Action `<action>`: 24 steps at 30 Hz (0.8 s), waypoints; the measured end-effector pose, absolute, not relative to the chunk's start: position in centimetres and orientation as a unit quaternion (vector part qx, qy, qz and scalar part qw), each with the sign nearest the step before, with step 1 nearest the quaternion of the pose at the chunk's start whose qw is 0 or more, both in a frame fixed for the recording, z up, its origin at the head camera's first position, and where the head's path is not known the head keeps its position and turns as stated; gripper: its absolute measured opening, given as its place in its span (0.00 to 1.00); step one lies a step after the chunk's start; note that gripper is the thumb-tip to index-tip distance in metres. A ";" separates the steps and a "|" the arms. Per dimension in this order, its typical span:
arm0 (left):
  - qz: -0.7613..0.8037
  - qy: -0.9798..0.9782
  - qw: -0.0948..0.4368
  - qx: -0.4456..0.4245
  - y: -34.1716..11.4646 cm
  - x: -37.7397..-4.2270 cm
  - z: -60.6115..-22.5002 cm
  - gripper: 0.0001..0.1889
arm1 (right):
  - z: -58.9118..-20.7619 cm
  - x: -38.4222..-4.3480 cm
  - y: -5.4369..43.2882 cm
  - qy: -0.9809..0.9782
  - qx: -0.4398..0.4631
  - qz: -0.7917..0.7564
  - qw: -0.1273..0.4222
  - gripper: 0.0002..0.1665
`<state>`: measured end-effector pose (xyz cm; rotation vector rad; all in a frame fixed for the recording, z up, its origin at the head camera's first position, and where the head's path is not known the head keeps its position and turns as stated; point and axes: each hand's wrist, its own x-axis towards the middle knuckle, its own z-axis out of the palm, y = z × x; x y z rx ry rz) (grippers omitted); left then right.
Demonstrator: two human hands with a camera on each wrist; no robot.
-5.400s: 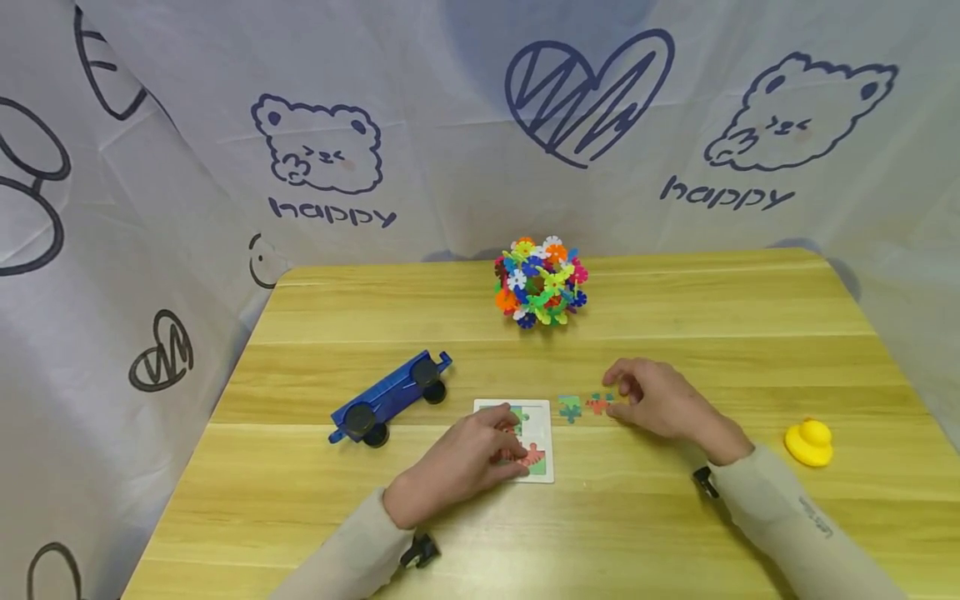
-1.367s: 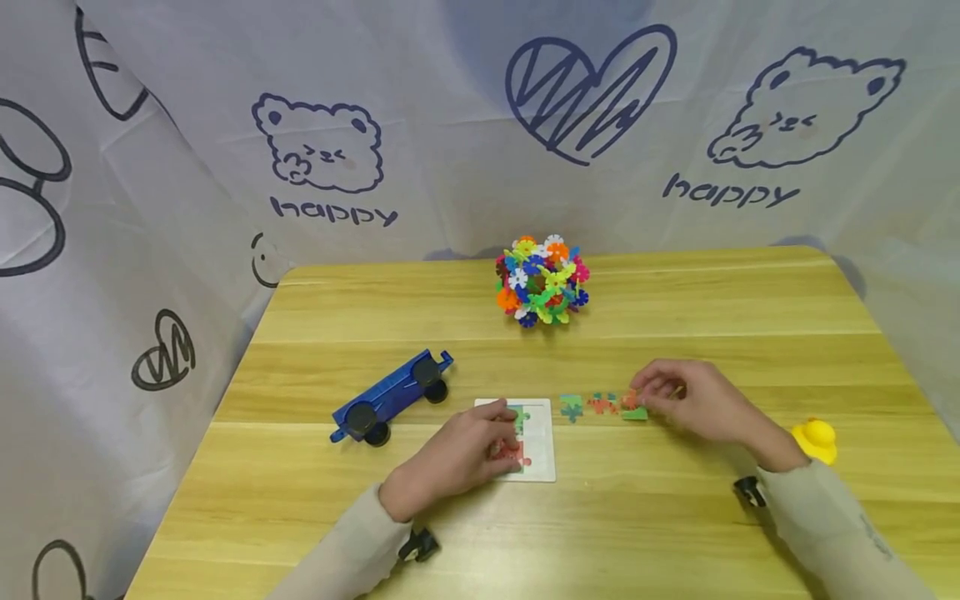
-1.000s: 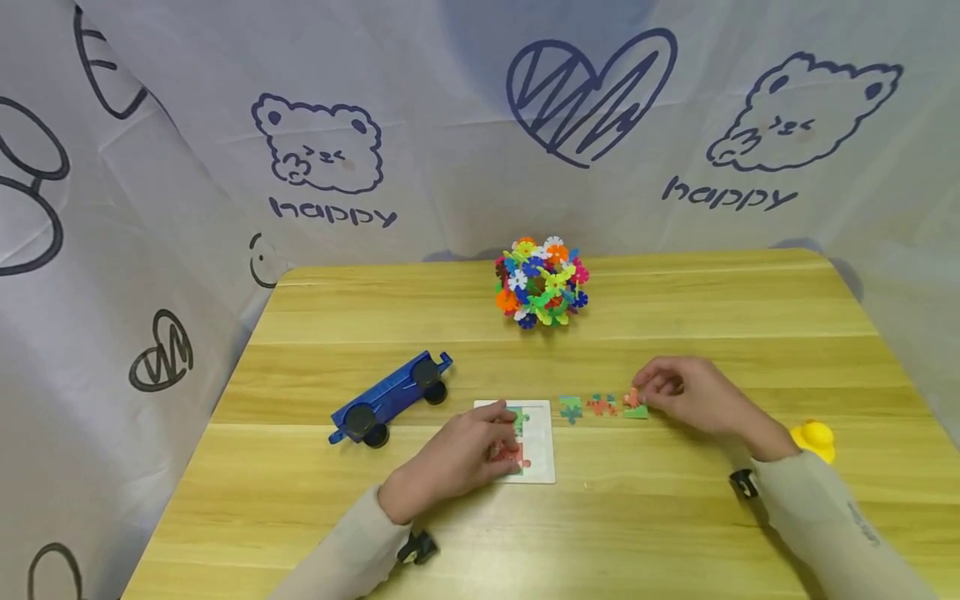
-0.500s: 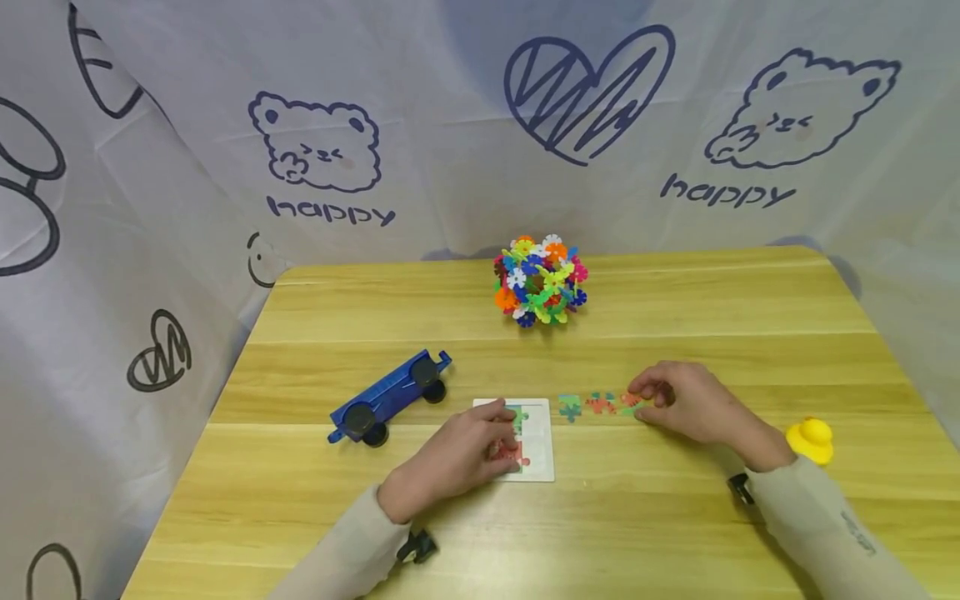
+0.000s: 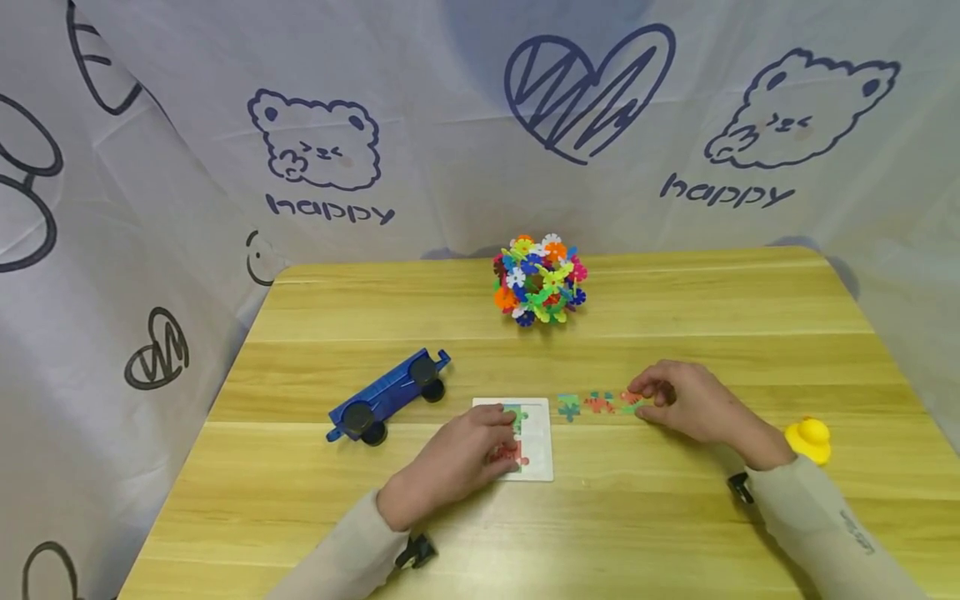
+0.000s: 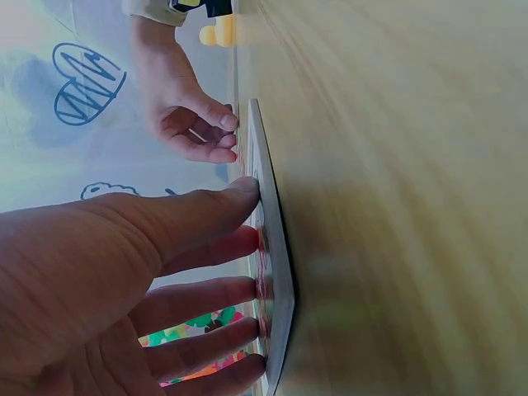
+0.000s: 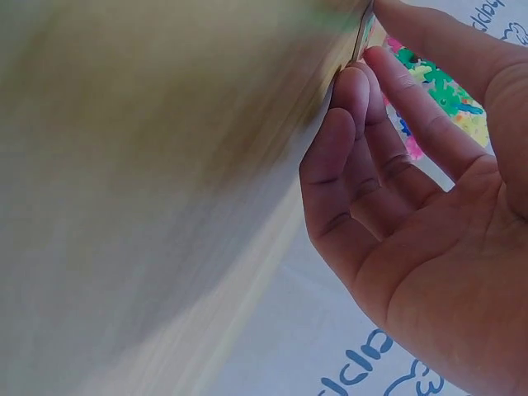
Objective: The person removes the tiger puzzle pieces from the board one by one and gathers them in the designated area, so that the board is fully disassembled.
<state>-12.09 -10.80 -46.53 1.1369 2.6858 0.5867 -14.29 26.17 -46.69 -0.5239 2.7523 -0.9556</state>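
- We rested our left hand (image 5: 461, 454) on the white puzzle tray (image 5: 537, 450), its fingers spread apart and reaching down, their tips touching the tray's face or the pieces lying in it; we could not tell which tip met which.
- Under and just past those fingertips we had a green piece (image 5: 518, 418) and a red piece (image 5: 521, 459), both partly hidden; to the right of them, the tray's floor showed white.
- With our right hand (image 5: 686, 404) we pinched an orange and green piece (image 5: 630, 399) between thumb and index finger, the other fingers curled behind; whether it lay flat on the counter (image 5: 622, 517) we could not tell.
- Just left of the right fingers lay a red and teal piece (image 5: 599, 403), and beyond it, nearer the left fingers and just beside the tray, a green and blue-green piece (image 5: 568, 407).
- Left of our left fingers, and a little farther off, lay a blue toy wagon (image 5: 386, 396) with black wheels.
- Ahead of both hands' fingers, well apart from them, we had a multicoloured flower ball (image 5: 538, 282).
- Right of our right fingers, past the wrist, sat a yellow duck (image 5: 810, 439).
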 end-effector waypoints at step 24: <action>0.216 0.883 0.103 0.403 -11.7 -12.2 -46.0 0.14 | -44.5 -14.3 17.3 0.899 -0.251 -0.342 0.110 0.14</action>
